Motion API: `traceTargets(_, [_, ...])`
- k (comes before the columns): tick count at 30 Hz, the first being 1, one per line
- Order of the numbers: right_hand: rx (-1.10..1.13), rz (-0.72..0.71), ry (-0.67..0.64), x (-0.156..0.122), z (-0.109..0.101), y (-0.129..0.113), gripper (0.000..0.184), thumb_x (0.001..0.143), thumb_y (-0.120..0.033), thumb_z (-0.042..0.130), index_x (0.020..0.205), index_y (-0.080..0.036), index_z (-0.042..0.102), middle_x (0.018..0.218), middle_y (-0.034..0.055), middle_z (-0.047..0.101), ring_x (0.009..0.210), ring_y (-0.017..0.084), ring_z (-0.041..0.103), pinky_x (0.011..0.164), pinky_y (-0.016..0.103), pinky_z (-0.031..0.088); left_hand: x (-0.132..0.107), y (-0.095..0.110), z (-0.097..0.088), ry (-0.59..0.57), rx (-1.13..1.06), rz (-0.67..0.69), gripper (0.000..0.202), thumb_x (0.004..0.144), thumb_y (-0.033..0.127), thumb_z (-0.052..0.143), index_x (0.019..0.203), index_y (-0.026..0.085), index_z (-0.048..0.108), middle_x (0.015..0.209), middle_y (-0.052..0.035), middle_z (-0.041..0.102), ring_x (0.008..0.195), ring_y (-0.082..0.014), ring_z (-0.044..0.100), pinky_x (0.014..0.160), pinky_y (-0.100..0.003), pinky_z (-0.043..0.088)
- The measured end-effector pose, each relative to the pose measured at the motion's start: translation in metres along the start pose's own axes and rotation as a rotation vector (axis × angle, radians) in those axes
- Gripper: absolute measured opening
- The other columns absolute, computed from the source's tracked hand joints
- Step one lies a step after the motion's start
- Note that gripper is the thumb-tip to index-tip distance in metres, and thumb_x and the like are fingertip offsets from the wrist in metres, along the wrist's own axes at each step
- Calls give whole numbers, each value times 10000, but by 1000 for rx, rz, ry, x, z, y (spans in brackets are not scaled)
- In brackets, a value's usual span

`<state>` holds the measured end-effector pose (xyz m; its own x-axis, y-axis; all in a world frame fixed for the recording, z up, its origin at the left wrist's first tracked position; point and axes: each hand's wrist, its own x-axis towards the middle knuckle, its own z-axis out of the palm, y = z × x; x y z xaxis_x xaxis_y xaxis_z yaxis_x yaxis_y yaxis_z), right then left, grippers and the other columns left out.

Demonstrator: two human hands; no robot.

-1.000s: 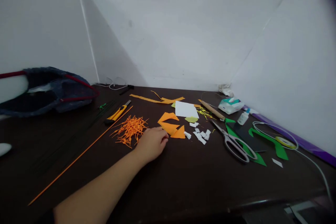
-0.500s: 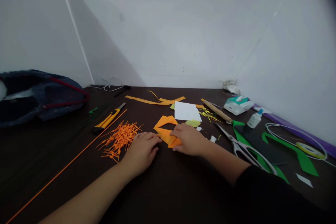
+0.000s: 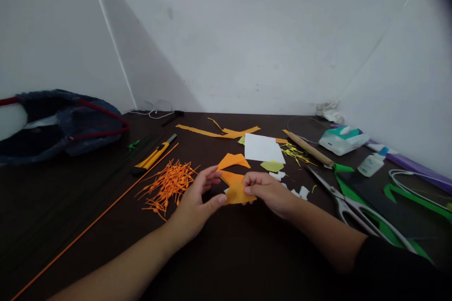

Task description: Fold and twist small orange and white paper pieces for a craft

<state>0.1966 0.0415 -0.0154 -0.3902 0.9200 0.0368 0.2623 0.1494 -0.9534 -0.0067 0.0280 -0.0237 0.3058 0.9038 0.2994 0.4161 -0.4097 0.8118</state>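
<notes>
Between thumb and fingers, my right hand (image 3: 270, 193) pinches a piece of orange paper (image 3: 236, 192) just above the dark table. My left hand (image 3: 202, 196) is at the paper's left edge, its thumb and fingers apart; the thumb tip meets or nearly meets the paper. Another orange paper piece (image 3: 233, 161) lies just behind the held one. Left of my left hand is a pile of thin orange stems with small swollen tips (image 3: 172, 183).
Scissors (image 3: 348, 202), green strips (image 3: 420, 197), a glue bottle (image 3: 372, 162) and a tissue pack (image 3: 342, 140) lie right. White paper (image 3: 263, 148) and orange strips (image 3: 226, 134) are behind. A yellow utility knife (image 3: 153, 156), an orange rod (image 3: 102, 216) and a dark bag (image 3: 88, 122) are left.
My right hand has lifted an orange paper piece off the table. My left hand has opened, its thumb spreading away from the fingers. The view has shifted slightly left.
</notes>
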Motion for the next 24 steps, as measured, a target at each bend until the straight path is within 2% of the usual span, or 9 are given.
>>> traceTargets(4, [368,91,-132,-10,5,-2,41,723,-143,464,723,-177,487,566,-13,588,517,114,558,509,232,400,-2,5,2,-165,-448,-142,394,808,318,439,1181,208,377,1133,-107,546,988,-215,544,857,-383,426])
traceTargets(7, [379,109,-158,-13,7,-3,40,724,-146,493,736,-182,506,503,-47,550,430,87,509,477,222,409,-6,10,4,-229,-535,-241,352,768,287,511,1109,224,452,937,-56,607,832,-186,581,742,-338,458])
traceTargets(11, [254,80,-139,-11,7,-2,58,725,-145,529,759,-168,570,504,-52,521,447,72,485,493,210,419,-10,14,6,-189,-513,-284,370,696,220,585,1051,217,480,679,29,535,631,-127,528,610,-269,434])
traceTargets(15, [138,32,-37,-7,7,2,93,719,-151,559,809,-160,579,638,-18,560,523,79,513,540,220,434,-11,15,6,-164,-363,-294,327,696,204,550,1013,209,467,615,60,481,564,-112,494,561,-248,416])
traceTargets(17, [69,10,-11,-5,5,2,100,722,-157,563,821,-161,575,677,-13,563,544,83,512,544,221,430,-13,17,4,-185,-191,-284,295,701,205,535,991,211,478,593,66,481,541,-113,489,531,-240,399])
traceTargets(18, [11,-10,-29,-5,3,2,94,731,-159,556,822,-163,580,694,-9,569,569,89,518,559,224,430,-14,18,3,-191,-77,-258,261,710,208,526,969,214,495,585,66,484,533,-114,485,520,-238,388])
traceTargets(20, [-160,-85,-167,-5,-2,0,92,749,-153,540,813,-174,603,731,-2,591,645,107,538,616,239,429,-17,22,-1,-171,150,-152,179,736,200,499,910,217,538,608,51,509,551,-118,489,533,-244,381])
traceTargets(22, [-358,-201,-348,-5,-6,-2,117,763,-141,532,802,-192,630,750,-2,603,711,121,545,672,252,422,-19,25,-5,-152,283,21,167,760,149,452,857,214,571,700,20,543,627,-127,510,585,-259,400])
traceTargets(24, [-494,-322,-432,-4,-8,-2,121,766,-149,547,818,-207,639,766,1,599,742,127,543,699,260,421,-20,27,-6,-211,353,232,237,755,75,417,836,213,592,861,-14,568,772,-145,520,679,-283,415])
